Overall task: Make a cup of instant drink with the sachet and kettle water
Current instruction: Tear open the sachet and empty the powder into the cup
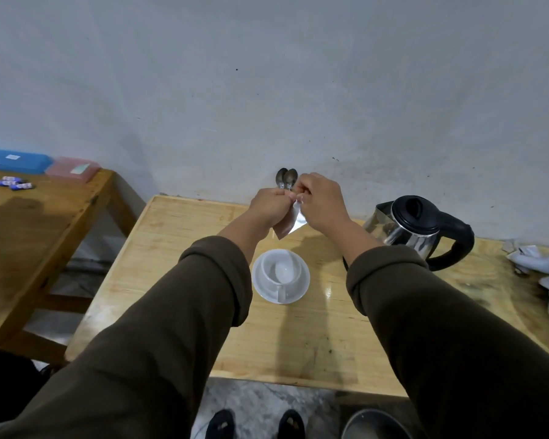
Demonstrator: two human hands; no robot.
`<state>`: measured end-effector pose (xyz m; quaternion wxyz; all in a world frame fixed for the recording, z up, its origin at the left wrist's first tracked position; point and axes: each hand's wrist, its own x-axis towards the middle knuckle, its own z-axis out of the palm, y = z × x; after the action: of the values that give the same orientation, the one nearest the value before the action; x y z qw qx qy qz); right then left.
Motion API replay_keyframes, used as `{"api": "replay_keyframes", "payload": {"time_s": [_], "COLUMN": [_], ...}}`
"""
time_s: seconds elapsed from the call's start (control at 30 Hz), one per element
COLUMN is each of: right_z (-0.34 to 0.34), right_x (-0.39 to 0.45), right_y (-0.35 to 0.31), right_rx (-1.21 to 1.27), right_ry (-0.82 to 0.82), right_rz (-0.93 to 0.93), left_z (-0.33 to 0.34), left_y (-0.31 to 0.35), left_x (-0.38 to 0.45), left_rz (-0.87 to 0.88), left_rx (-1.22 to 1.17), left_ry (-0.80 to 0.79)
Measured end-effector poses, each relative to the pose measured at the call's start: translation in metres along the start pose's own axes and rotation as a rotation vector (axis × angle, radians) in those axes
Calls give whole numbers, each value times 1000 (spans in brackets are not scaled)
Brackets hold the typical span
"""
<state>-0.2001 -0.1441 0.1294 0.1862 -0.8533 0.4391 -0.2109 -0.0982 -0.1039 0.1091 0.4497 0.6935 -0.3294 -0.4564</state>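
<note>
- One light wooden table (171,280) carries everything; a steel kettle (415,229) stands at the right, well apart from the cup.
- Both hands, left hand (268,207) and right hand (322,201), pinch the sachet (287,224) top, raised beyond the cup.
- White cup (281,269) sits empty on its saucer (260,286).
- Risk: tearing there, away from the cup, a sudden rip could scatter powder on the table.

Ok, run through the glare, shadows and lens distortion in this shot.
Head view: glare streaks the pale wooden table right of the white cup and saucer; the shiny steel kettle with black handle mirrors its surroundings; the arms cast soft shadows on the tabletop; wide-angle bending curves the table edges; both hands pinching the small silvery sachet look slightly soft.
</note>
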Motion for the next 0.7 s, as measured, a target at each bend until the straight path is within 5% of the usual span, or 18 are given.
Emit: {"api": "replay_keyframes", "payload": {"time_s": [0.13, 0.33, 0.7], "right_z": [-2, -7, -10], "right_x": [-2, 0, -5], "right_y": [-5, 3, 6], "right_rx": [19, 239, 126], "right_ry": [-4, -76, -78], "right_rz": [-80, 146, 115], "left_z": [-4, -7, -7], "left_y": [3, 0, -1], "left_x": [-1, -6, -13], "left_rz": [-44, 62, 62], "left_rx": [-70, 30, 70], "left_ry": [-14, 17, -65]}}
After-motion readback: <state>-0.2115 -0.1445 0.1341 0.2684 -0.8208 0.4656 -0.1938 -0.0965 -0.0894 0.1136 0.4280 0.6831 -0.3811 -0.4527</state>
